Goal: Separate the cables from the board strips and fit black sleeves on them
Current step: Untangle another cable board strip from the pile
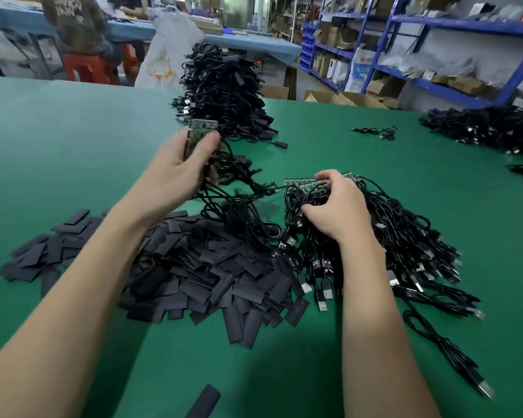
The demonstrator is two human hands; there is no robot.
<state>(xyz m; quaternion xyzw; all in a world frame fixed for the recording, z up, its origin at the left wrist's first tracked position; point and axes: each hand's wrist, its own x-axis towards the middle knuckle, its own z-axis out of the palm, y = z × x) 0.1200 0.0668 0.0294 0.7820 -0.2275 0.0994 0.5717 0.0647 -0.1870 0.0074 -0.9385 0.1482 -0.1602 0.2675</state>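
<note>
Black sleeves (206,276) lie nearest, a loose heap of flat, matte, rectangular tube pieces spread on the green bench (58,140), with one stray sleeve (204,401) at the near edge. They probably sit close so that either hand can take one once a cable is free. Just right of the heap lies a tangle of thin glossy black cables (405,242), their metal-tipped plugs fanning toward the viewer. The right hand (335,206) presses down on this tangle, its fingers curled over a green board strip (299,184) whose edge shows beyond the fingertips; that grip looks meant to pin the strip while cables are pulled off. Further out, the left hand (175,170) has a clenched grip on a second board strip (201,129), raised off the bench, with cables trailing from it down to the tangle. Beyond it rises a tall stack of cables (224,89), seemingly already sleeved, and another dark pile (489,128) lies far right. Blue shelving (420,40) stands behind
</note>
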